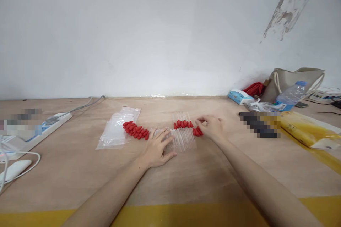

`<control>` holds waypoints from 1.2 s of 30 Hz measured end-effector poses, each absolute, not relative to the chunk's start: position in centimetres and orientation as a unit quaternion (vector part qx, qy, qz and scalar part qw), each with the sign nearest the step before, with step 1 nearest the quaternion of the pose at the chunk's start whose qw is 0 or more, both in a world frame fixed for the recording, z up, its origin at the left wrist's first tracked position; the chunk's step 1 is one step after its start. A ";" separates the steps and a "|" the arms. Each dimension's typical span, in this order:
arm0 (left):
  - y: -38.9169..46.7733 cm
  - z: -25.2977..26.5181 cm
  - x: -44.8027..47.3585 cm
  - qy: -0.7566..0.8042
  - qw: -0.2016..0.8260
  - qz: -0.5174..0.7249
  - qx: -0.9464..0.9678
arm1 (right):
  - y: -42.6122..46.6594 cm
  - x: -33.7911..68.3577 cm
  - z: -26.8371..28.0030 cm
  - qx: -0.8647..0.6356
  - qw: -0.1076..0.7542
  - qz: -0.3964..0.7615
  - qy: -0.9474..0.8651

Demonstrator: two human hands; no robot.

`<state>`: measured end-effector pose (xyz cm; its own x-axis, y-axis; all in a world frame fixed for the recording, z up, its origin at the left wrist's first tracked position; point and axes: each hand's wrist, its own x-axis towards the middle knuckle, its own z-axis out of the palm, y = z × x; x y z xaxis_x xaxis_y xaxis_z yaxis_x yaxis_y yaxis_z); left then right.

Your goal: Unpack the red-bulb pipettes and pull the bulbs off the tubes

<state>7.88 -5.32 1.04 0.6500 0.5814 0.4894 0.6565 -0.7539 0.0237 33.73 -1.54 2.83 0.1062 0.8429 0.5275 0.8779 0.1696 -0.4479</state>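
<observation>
On the pale plywood tabletop the sorting looks, by my judgement, about midway: one row of clear thin glass droppers with red rubber bulbs lies side by side in the middle, bulbs pointing away from the person, while a loose heap of red-bulbed droppers waits just to the left, partly on the crumpled clear plastic zip bags. The left hand lies flat, fingers spread, pressing down on the near ends of the ordered glass tubes, grasping nothing. The right hand has its fingers pinched together at the red bulbs on the right end of the row; it seems to be nipping one bulb, though the exact dropper cannot be made out. So some droppers appear lined up, and the heap and the bags remain unhandled (no bag looks filled so far). The tubes are slim, stiff and glossy, and would likely roll; the bulbs are matt, soft-looking and tapered like small chillies. The bags are limp and wrinkled. Farther right lie a clear plastic water bottle with a blue cap, a beige cloth bag and a yellow plastic packet; at the left sits a white power strip with its cable.
</observation>
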 end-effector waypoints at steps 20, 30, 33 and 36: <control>-5.4 1.1 7.0 -0.393 0.098 -0.329 -0.853 | -2.1 30.1 3.9 -0.577 0.435 -0.053 -0.689; -6.5 1.1 7.9 -0.319 0.168 -0.333 -0.871 | -9.0 30.8 0.0 -0.351 0.415 -0.087 -0.835; -6.7 0.7 8.0 -0.300 0.165 -0.326 -0.881 | -8.9 30.4 0.0 -0.354 0.413 -0.081 -0.835; -6.8 0.7 8.1 -0.300 0.169 -0.315 -0.884 | -8.8 29.8 0.2 -0.375 0.404 -0.084 -0.831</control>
<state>8.08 -6.76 0.65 0.6214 0.4252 0.6580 0.6376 -0.7626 -0.1093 29.78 -8.76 0.15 -0.3937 0.5544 0.7332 0.6899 0.7053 -0.1629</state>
